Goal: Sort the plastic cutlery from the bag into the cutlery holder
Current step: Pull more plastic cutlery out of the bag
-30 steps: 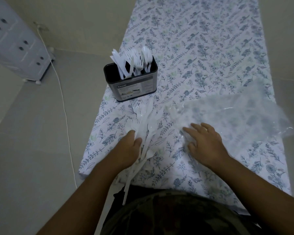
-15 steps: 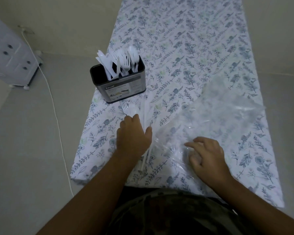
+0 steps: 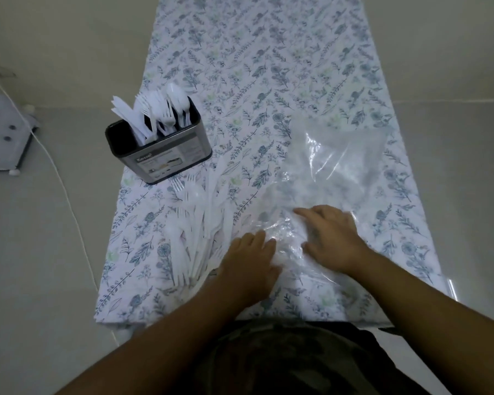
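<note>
Item: clear plastic bag (image 3: 334, 178), lying crumpled and flat over the right half of the counter (image 3: 268, 67), its near end bunched under both hands. Left hand (image 3: 250, 262): fingers straight and close together, tips pressing the bag's near left edge, close to the near edge of the counter. Right hand (image 3: 332, 238): fingers slightly spread, laid flat on the film, pinching nothing that shows. Item: loose cutlery pile (image 3: 196, 232), white forks and spoons fanned on the cloth left of the bag, handles toward the near edge, just beside the left hand. Item: cutlery holder (image 3: 166, 155), dark, labelled, standing near the left edge beyond the pile, already stocked with upright knives, forks and spoons. Handling note, as a judgement: the step appears to be feeling the bag for leftovers or flattening it aside; pressing with flat palms along the film toward its mouth should reveal any piece, and the film looks slippery, so one hand should anchor it. Obscured: whether the bag holds any cutlery cannot be told through the glare and creases; the holder's inner dividers are hidden; the pile's white pieces blur into the cloth, so no count is possible.
</note>
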A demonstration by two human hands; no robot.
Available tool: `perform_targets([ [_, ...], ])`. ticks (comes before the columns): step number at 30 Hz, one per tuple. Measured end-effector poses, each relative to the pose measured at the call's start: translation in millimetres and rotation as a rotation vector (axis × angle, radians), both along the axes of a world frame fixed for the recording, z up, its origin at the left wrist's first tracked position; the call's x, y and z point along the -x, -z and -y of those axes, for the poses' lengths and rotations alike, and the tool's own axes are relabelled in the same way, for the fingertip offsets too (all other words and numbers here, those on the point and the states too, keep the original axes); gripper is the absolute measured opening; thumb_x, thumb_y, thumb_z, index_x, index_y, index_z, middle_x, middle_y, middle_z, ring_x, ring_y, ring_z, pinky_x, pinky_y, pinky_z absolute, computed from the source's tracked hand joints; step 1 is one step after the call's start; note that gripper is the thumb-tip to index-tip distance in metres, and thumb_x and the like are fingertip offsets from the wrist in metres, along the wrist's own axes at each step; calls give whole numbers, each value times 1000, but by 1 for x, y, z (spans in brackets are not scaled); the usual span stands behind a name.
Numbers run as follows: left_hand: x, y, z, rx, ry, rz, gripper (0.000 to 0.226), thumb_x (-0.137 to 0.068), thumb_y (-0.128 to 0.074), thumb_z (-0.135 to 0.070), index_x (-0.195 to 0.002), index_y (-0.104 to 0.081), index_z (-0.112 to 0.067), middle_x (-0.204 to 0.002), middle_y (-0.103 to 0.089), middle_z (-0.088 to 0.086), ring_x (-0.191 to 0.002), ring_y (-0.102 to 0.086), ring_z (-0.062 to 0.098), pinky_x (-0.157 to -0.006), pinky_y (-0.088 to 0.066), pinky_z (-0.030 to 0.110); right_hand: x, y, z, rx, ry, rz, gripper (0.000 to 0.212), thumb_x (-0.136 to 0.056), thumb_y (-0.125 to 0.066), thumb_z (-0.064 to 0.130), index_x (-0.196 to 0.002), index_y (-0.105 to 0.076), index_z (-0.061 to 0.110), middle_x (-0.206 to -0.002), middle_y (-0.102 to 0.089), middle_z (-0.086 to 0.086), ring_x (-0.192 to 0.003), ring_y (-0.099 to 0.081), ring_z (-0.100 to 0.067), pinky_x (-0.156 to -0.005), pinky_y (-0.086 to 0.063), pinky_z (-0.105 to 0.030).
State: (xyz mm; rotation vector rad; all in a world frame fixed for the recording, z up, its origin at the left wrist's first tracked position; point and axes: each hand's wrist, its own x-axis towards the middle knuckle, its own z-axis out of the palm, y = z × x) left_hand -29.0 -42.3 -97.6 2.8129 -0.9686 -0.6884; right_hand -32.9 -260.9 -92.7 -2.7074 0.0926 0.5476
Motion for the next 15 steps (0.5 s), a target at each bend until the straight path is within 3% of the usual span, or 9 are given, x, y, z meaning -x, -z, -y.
perform_targets([
  [3,-9,-4,10,137,54,129,39,-98,-42,-42,-124,-55,-16,-129,-53,7,-118,-45,24,-100,-38,38,1,1,-7,-39,74,234,57,-83,-75,36,-137,-57,33,-134,-52,-6,-131,-44,-30,-112,-32,-49],
  [4,-11,-1,11,181,57,130,37,-97,-48,-37,-127,-55,-16,-133,-52,7,-122,-44,25,-103,-38,38,1,3,-9,-19,72,288,56,-82,-77,34,-135,-59,30,-135,-52,-8,-131,-44,-31,-110,-33,-50],
  [6,-13,5,15,200,44,75,55,-94,-56,-32,-145,-40,-16,-154,-35,12,-142,-29,30,-116,-30,40,-2,6,-11,35,53,331,66,-77,-82,30,-137,-58,27,-144,-48,-13,-137,-40,-35,-112,-32,-52],
  [9,-6,15,18,83,70,7,74,-98,-48,-39,-158,-11,-13,-166,-2,15,-153,-2,33,-125,-13,44,-14,10,-12,106,-15,289,85,-72,-84,29,-148,-46,26,-156,-35,-16,-147,-29,-35,-118,-26,-49],
  [12,3,19,18,44,52,-22,76,-99,-42,-41,-159,-4,-14,-166,6,15,-153,5,33,-124,-14,46,-33,11,-7,56,-40,57,99,-75,-80,37,-157,-25,28,-160,-28,-11,-149,-24,-31,-120,-26,-46],
  [15,3,15,19,62,10,-43,74,-97,-44,-40,-159,-8,-17,-166,2,11,-153,0,31,-123,-17,46,-48,9,-4,109,-74,36,85,-71,-74,40,-148,-39,26,-141,-46,-8,-134,-41,-32,-113,-32,-45],
])
